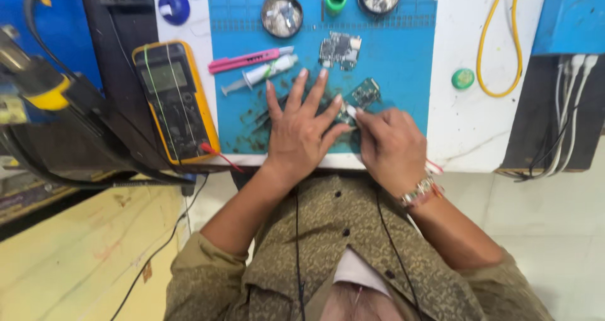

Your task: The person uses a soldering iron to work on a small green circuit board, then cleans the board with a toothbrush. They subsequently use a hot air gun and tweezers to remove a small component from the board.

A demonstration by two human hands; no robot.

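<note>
Work mat (pixel 403 56): blue, matt, rubbery-looking sheet, soiled with dark residue near its front edge.
Bench top (pixel 479 126): white, smooth, faintly veined like stone or laminate.
Circuit boards (pixel 340 49): bare boards with dull metal shielding and small components.
Round tins (pixel 282 15): shiny metal, holding small metallic parts.
Multimeter (pixel 173 100): dark plastic body in a yellow rubbery casing; grey glossy display.
Syringe tube (pixel 268 72): translucent smooth plastic.
Pink tool (pixel 242 61): glossy pink plastic.
Yellow cable (pixel 488 37): smooth plastic sheath.
Shirt (pixel 334 233): olive patterned woven cloth, matt.
Wristband (pixel 419 192): metal links, glinting.
</note>
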